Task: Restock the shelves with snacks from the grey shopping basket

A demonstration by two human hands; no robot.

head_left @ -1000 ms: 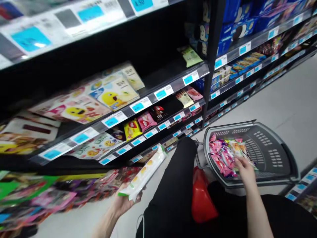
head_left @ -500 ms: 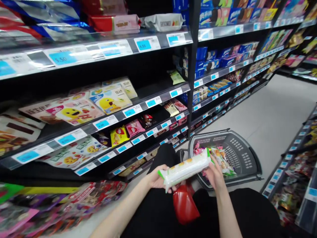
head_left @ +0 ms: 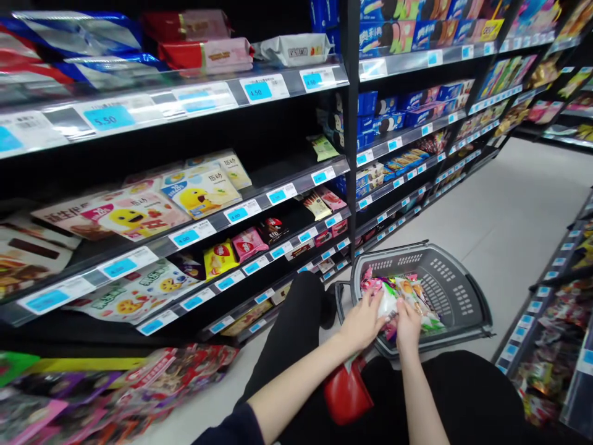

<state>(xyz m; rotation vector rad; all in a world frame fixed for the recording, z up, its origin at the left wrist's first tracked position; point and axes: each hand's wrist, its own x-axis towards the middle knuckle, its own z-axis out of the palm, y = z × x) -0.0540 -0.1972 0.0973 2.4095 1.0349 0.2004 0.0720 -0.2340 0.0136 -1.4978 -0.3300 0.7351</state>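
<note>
- Here, the left hand and right hand pinch a white packet between them, over the basket; fingers partly hide it, so the exact grip is hard to tell.
- Light, even pressure should protect the wrapper best.
- The basket stands on a pale floor, bright packets inside.
- Dark shelves of snacks rise at left.

Dark grey slotted plastic basket carries shiny multicoloured plastic snack packets. Pale grey smooth floor below, base contact hidden. Black middle shelf: flat pastel boxes with yellow faces, light-green packet at far end. Black shelf underneath: yellow packet beside pink packet.
</note>
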